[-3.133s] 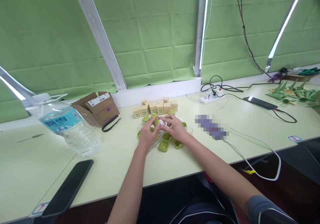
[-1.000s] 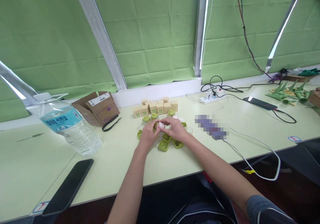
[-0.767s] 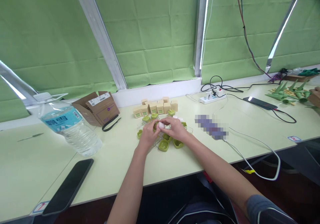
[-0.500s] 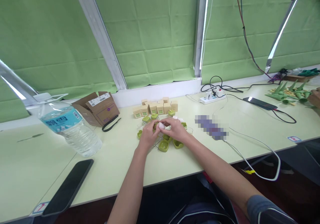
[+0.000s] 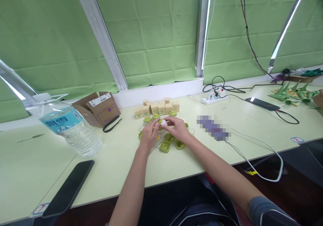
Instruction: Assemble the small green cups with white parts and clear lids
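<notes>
Now, left to right. A water bottle (image 5: 72,128) sits at the far left of the bench (image 5: 121,165), with a dark phone (image 5: 68,189) in front of it near the edge. Both are well apart from our arms, so we judge little risk there.

Our left hand (image 5: 148,135) and right hand (image 5: 178,130) meet mid-bench over a cluster of green cups (image 5: 165,147). Each grip is narrow, fingertips pinched on the small white piece (image 5: 163,122). The piece is held just above the cups, in front of the row of beige boxes (image 5: 156,108). We cannot tell whether a green part is also pinched beneath it.

Risks, as we judge them:
- The piece is small, rounded and held by fingertips only. Uneven pressure from either side could squirt it out, to roll among the cups or off the bench.
- Our wrists hover close over the loose cups, and a dip could scatter them.
- Right of our forearm, a white cable (image 5: 282,167) loops over the bench edge, where a sweep of the elbow could snag it.
</notes>
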Tool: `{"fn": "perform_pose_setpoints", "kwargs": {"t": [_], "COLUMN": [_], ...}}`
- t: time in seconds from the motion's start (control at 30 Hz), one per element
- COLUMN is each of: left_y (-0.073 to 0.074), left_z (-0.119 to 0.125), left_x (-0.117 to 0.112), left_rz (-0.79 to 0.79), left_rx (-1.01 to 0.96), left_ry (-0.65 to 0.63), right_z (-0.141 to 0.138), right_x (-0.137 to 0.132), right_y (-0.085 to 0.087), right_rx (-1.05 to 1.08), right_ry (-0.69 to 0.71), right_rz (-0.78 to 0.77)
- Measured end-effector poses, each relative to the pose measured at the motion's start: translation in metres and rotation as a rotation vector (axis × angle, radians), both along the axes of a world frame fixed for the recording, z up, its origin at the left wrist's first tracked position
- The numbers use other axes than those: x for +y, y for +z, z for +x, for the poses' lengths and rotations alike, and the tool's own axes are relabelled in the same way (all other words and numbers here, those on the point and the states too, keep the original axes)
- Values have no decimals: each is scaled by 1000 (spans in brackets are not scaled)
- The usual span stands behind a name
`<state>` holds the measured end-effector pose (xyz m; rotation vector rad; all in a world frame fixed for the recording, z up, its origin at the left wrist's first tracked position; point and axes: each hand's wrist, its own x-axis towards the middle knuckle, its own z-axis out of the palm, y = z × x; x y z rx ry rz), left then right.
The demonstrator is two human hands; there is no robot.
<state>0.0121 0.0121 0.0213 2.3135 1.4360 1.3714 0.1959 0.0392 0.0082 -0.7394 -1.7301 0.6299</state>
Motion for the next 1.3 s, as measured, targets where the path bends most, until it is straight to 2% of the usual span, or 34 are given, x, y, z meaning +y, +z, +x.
{"fn": "perform_pose_setpoints", "kwargs": {"t": [0.33, 0.57, 1.3], "left_y": [-3, -7, -6], "left_z": [0, -1, 1], "left_x": [3, 5, 5], "left_rz": [104, 135, 127], "left_rx": [41, 73, 91], "left_ry": [-112, -105, -60], "right_z": [1, -1, -1], "right_x": [-4, -8, -7], "right_y": [5, 8, 7], "right_rx": [32, 5, -54], "right_ry": [-37, -2, -43], "right_rz": [-83, -80, -68]}}
